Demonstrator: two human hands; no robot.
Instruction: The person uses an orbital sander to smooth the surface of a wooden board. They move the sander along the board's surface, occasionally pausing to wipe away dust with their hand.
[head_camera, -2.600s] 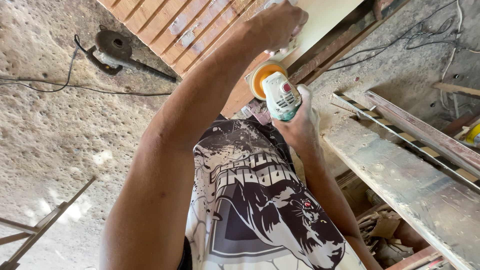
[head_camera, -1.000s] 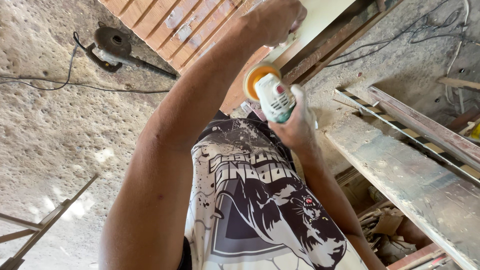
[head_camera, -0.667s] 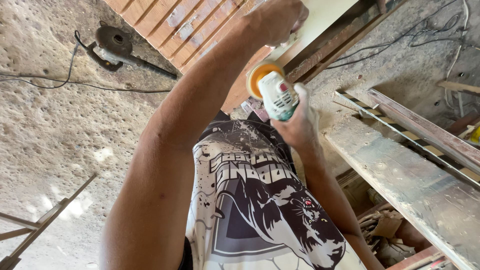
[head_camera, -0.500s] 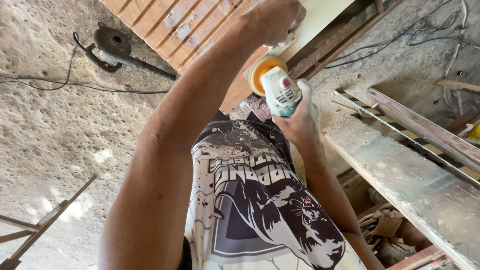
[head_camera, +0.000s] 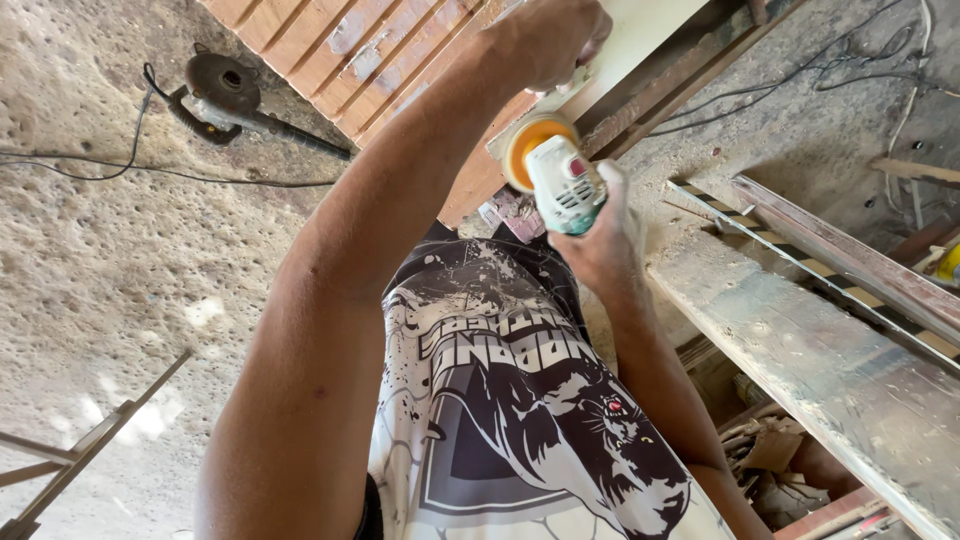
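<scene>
My right hand (head_camera: 603, 248) is shut around a white power sander (head_camera: 562, 185). The sander's orange disc (head_camera: 527, 143) lies against the edge of a pale board (head_camera: 655, 25). Above it, my left hand (head_camera: 548, 38) is closed on that same board and holds it down. My left forearm runs from the bottom left up to the board. Below both arms I see my printed grey shirt (head_camera: 520, 400).
A red-brown slatted wooden panel (head_camera: 345, 50) lies under the board. An angle grinder (head_camera: 228, 92) with its black cable (head_camera: 150, 172) rests on the rough concrete floor at the upper left. Dusty planks (head_camera: 810, 350) and a striped strip (head_camera: 800, 262) lie at the right, scraps (head_camera: 770, 450) below them.
The sander in my right hand has shifted slightly back and forth along the board's edge. My left hand has stayed on the board.
</scene>
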